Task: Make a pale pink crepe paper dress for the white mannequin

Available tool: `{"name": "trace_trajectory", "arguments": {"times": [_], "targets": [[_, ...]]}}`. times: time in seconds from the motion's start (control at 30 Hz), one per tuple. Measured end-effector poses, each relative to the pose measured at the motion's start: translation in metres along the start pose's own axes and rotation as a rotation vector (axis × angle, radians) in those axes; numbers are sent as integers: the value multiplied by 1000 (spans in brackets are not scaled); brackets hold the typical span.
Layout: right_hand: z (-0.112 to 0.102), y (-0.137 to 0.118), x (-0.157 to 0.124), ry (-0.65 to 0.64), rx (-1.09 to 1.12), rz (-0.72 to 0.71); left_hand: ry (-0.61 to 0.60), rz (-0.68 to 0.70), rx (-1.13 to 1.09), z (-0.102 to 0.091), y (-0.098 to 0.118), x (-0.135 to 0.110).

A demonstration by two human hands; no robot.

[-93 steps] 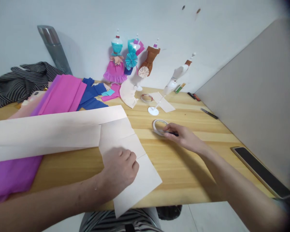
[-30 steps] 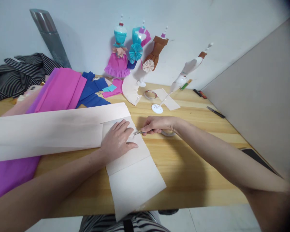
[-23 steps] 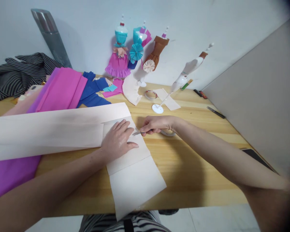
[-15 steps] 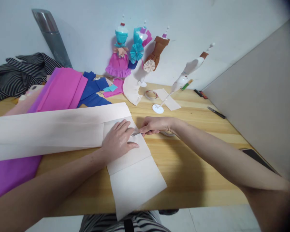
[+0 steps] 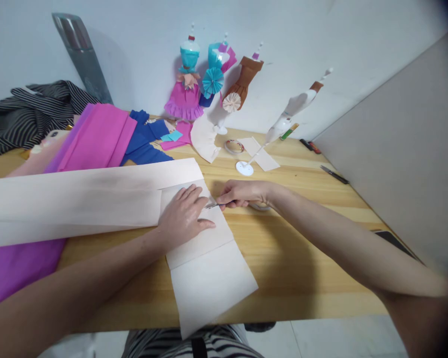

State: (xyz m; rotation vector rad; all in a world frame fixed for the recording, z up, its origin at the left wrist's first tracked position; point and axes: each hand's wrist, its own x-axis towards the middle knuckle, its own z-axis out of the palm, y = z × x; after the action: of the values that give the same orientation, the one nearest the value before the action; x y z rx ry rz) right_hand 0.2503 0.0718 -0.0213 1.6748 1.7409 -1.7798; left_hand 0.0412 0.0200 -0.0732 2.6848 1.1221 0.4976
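Observation:
A long strip of pale cream paper (image 5: 78, 199) lies across the wooden table (image 5: 283, 248) and folds down toward me. My left hand (image 5: 182, 216) rests flat on the folded part, fingers spread, pressing it down. My right hand (image 5: 242, 191) is closed around a thin metal tool (image 5: 214, 205), whose tip meets the paper's right edge just beside my left fingertips. A roll of tape (image 5: 259, 205) sits mostly hidden under my right wrist.
Pink (image 5: 97, 136), purple and blue (image 5: 145, 146) paper sheets lie at the back left, with striped cloth (image 5: 30, 117) behind. Small mannequins in paper dresses (image 5: 184, 92) stand by the wall. A white mannequin stand (image 5: 269, 139), another tape roll (image 5: 234, 146), a knife (image 5: 333, 174) and a phone (image 5: 395, 241) lie to the right.
My right hand left the tape roll and came left with the thin tool to the paper's edge. My left hand opened from a fist and moved up to lie flat on the fold.

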Motion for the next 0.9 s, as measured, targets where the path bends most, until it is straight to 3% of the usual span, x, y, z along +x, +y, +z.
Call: {"name": "trace_trajectory", "arguments": {"times": [0.27,0.57,0.9], "targets": [[4,-6,-2,13,-20,1,-8,-1,-6,-2,1,0],[-1,4,-1,-9,-5,-49,9,0,-6,4,-2,-1],[9,-16,-2,-15,-53,10,0,11,21,0,0,0]]}}
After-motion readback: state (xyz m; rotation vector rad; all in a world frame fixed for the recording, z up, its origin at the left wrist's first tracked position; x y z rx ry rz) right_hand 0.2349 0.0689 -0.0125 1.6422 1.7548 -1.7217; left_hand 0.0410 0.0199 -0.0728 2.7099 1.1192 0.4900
